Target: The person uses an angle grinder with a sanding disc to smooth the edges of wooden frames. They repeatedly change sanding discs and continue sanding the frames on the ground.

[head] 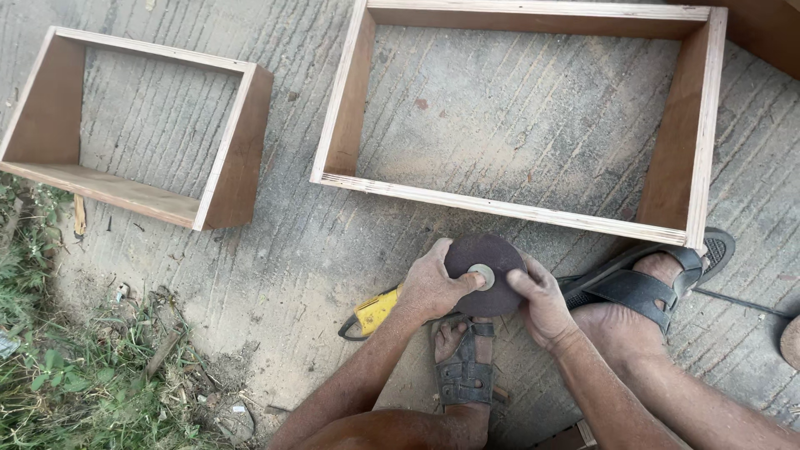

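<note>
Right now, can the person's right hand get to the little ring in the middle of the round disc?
Probably yes. The right hand already rests on the dark disc's edge, beside the pale ring. Only the left hand's thumb, pressed against the ring, crowds it.

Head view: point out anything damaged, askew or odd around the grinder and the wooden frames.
Nothing looks broken. Both hands, left hand and right hand, press on the dark disc of a yellow grinder lying on the concrete. The small frame lies slightly turned relative to the large frame; sawdust dusts the ground.
</note>
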